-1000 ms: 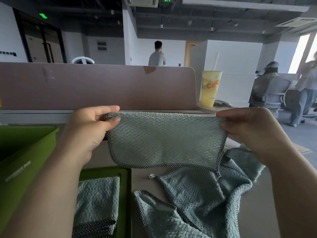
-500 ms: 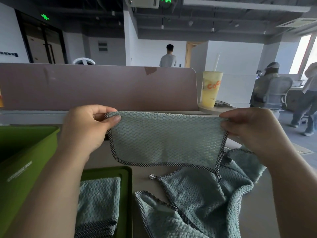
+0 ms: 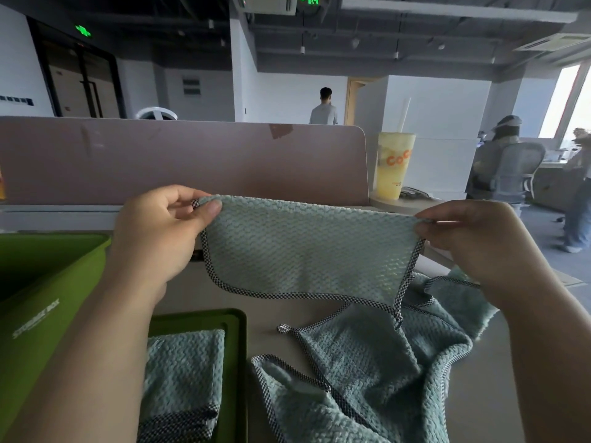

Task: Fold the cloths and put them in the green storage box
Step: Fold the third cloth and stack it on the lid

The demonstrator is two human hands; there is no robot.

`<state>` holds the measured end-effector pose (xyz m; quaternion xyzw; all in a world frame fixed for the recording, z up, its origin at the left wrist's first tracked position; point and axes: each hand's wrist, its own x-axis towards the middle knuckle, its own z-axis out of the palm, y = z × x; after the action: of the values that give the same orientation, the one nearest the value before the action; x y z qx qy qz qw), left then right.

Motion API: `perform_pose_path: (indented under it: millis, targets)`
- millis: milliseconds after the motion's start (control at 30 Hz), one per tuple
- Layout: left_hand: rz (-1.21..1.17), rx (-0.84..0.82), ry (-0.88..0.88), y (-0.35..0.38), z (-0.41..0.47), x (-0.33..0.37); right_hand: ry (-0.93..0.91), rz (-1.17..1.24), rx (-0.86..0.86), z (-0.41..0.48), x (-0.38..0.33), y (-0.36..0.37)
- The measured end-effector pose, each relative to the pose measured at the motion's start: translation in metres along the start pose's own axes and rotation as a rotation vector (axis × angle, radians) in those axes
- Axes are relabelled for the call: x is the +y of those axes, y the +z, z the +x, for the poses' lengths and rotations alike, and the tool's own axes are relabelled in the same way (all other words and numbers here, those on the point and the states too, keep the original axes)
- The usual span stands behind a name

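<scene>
Office desk with a pale surface (image 3: 256,302) in front of a pink partition; teal waffle-weave cloth with checked hem (image 3: 303,251) hangs above it, looks already doubled with the hemless fold on top; long axis runs left-right between the hands; left hand (image 3: 156,241) pinches the top-left corner, thumb and fingers (image 3: 209,207) closed on it; right hand (image 3: 476,244) pinches the top-right corner the same way; green plastic storage box (image 3: 48,298) sits left, beside the left forearm, so left hand is nearer; next fold likely brings right corner across to left; folded teal cloth (image 3: 185,372) lies in a green tray or lid (image 3: 238,346); heap of loose teal cloths (image 3: 367,378) lies below the right hand.
</scene>
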<state>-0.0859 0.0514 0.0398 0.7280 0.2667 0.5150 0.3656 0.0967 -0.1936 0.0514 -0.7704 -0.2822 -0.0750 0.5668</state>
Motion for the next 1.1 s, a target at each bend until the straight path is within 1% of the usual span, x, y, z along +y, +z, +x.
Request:
perform_pose_path:
  millis: [100,200,267,300,333,367,400,433,467,533,600,633,667,733,833,933,1000,1100]
  targets:
    - [-0.079,0.019,0.017,0.001,-0.001,0.006,0.012,0.01,-0.028,0.001,0.0,0.0]
    - [-0.15,0.035,0.054,0.003,-0.007,0.018,0.072,-0.121,-0.082,0.002,0.004,0.0]
    - [-0.178,0.019,0.065,0.006,-0.011,0.024,0.155,-0.203,-0.143,0.003,0.007,0.001]
    - [-0.187,-0.001,0.069,0.008,-0.014,0.027,0.2,-0.261,-0.193,0.004,0.011,0.003]
    - [-0.189,-0.027,0.08,0.01,-0.017,0.031,0.207,-0.365,-0.282,0.004,0.012,0.005]
    - [-0.184,-0.055,0.094,0.012,-0.02,0.034,0.202,-0.509,-0.381,0.002,0.011,0.007]
    - [-0.167,-0.086,0.109,0.014,-0.023,0.037,0.185,-0.637,-0.436,0.002,0.007,0.01]
    - [-0.144,-0.123,0.125,0.016,-0.027,0.042,0.142,-0.687,-0.472,0.0,0.0,0.013]
    - [-0.123,-0.167,0.143,0.018,-0.03,0.047,0.095,-0.622,-0.49,-0.003,-0.005,0.015]
    - [-0.101,-0.261,0.182,0.022,-0.039,0.057,-0.055,-0.331,-0.523,-0.015,-0.022,0.022]
    - [-0.072,-0.343,0.23,0.025,-0.047,0.066,-0.235,-0.066,-0.632,-0.028,-0.04,0.03]
    - [-0.064,-0.377,0.246,0.026,-0.051,0.071,-0.308,-0.007,-0.664,-0.031,-0.044,0.034]
    - [-0.065,-0.402,0.261,0.027,-0.054,0.074,-0.362,0.017,-0.65,-0.035,-0.049,0.038]
    - [-0.093,-0.423,0.277,0.026,-0.056,0.078,-0.428,0.026,-0.555,-0.036,-0.051,0.042]
    - [-0.109,-0.462,0.22,0.018,-0.053,0.077,-0.424,0.119,-0.423,-0.034,-0.049,0.039]
    - [-0.012,-0.537,0.116,0.013,-0.047,0.071,-0.305,0.312,-0.35,-0.031,-0.048,0.03]
    - [-0.026,-0.521,0.077,0.01,-0.045,0.068,-0.272,0.368,-0.339,-0.029,-0.047,0.024]
    - [-0.086,-0.502,0.05,0.008,-0.044,0.068,-0.259,0.384,-0.345,-0.028,-0.046,0.018]
